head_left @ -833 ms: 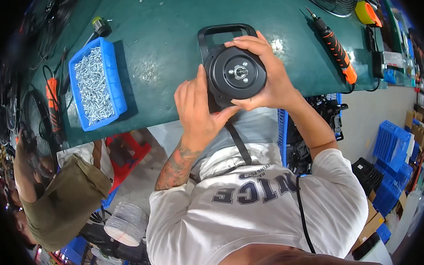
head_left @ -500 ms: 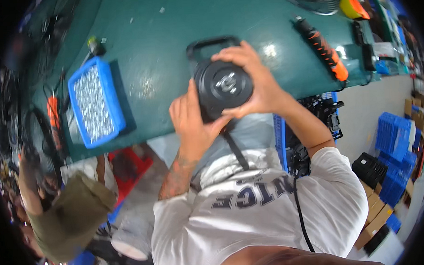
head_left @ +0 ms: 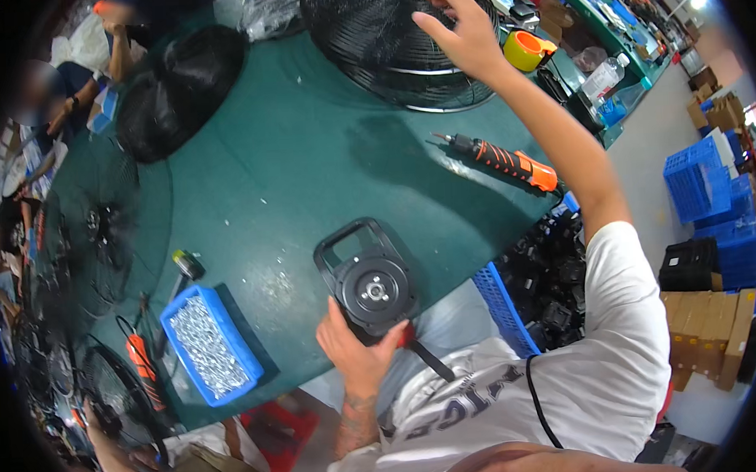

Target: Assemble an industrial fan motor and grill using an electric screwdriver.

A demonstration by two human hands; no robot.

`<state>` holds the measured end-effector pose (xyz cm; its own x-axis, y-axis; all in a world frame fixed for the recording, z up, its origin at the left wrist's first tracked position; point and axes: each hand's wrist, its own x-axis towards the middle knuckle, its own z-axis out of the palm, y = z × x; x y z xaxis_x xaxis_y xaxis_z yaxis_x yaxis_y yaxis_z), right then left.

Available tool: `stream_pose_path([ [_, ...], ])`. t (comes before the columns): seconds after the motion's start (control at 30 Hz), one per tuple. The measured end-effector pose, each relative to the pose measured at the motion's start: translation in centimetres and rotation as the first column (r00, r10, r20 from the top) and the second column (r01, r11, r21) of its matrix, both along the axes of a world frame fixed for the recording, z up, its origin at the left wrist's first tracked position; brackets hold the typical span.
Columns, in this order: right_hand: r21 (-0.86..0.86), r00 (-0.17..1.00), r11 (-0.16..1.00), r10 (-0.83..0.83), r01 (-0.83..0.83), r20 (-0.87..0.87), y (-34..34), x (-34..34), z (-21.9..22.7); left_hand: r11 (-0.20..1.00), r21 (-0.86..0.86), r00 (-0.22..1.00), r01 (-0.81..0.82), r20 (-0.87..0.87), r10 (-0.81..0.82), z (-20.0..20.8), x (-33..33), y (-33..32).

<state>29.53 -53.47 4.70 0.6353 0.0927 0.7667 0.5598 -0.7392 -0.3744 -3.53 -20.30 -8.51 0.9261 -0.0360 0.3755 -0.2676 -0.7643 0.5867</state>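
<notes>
Green tabletop [head_left: 300, 184] fills the head view, blue crates [head_left: 700, 184] beyond. Near the table's front edge, the left hand [head_left: 358, 355] clasps the black motor unit [head_left: 372, 284], thumb and fingers parted. The right hand [head_left: 468, 42], loosely spread and empty, overlaps wire guards [head_left: 378, 42]; contact is unclear.

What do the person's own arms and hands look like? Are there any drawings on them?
Yes! The left forearm has a patterned tattoo; I see none on the right forearm. The left hand and right hand wear no gloves, and no watch or bracelet shows. The short sleeves are white.
</notes>
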Motion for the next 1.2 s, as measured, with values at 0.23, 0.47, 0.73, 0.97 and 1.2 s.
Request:
stream_pose_path([
  [0.23, -0.467, 0.943, 0.859, -0.303, 0.208, -0.138, -3.0, 12.3, -3.4, 1.000, 0.003, 0.999, -0.030, -0.015, 0.030, -0.5, -0.2, -0.2],
  [0.47, -0.520, 0.871, 0.841, -0.362, 0.152, -0.331, -0.3, 12.3, -1.8, 0.999, 0.028, 1.000, -0.027, -0.003, 0.027, -0.2, -0.3, -0.4],
  [0.73, -0.347, 0.952, 0.922, -0.245, 0.171, -0.183, 3.9, 5.7, 6.1, 1.000, -0.014, 0.998, -0.020, 0.057, 0.021, -0.2, 0.0, -0.1],
  [0.97, 0.705, 0.447, 0.638, 0.752, -0.309, -0.485, 6.6, -4.5, 15.2, 0.764, -0.645, 0.998, 0.004, -0.042, -0.041, 0.8, 0.5, 3.2],
  [1.2, 0.953, -0.096, -0.276, 0.959, -0.127, 0.265, 9.6, -18.2, 8.1, -0.004, -0.989, 0.929, 0.151, 0.143, -0.342, 6.7, 3.4, 5.7],
])
